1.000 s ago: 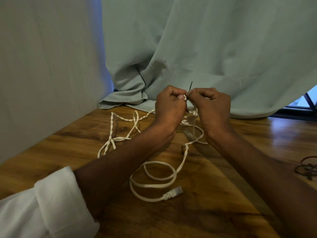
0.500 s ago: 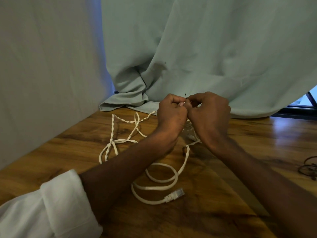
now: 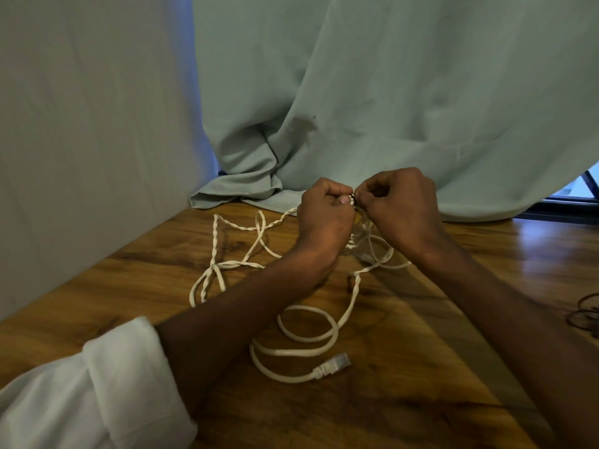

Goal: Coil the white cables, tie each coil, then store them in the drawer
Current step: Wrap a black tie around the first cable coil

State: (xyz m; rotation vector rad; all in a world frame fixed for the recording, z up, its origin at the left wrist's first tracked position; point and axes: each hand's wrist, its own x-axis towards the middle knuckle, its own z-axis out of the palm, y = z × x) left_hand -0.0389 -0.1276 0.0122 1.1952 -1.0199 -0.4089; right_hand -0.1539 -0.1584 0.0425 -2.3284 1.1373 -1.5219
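A long white cable (image 3: 306, 333) lies in loose, partly twisted loops across the wooden table (image 3: 405, 400). Its clear plug (image 3: 337, 364) rests near the front. My left hand (image 3: 324, 218) and my right hand (image 3: 402, 209) meet above the far part of the cable, fingertips pinched together on a bunched section of it. A small dark tie between the fingertips is almost hidden. Cable strands hang from under both hands down to the table.
A pale green cloth (image 3: 389, 108) drapes down onto the back of the table. A grey wall (image 3: 81, 140) borders the left side. Dark thin wires (image 3: 586, 315) lie at the right edge. No drawer is in view.
Both hands have sunk a little toward the table with the bunch. The dark tie tip that stuck up between them a second ago no longer shows.
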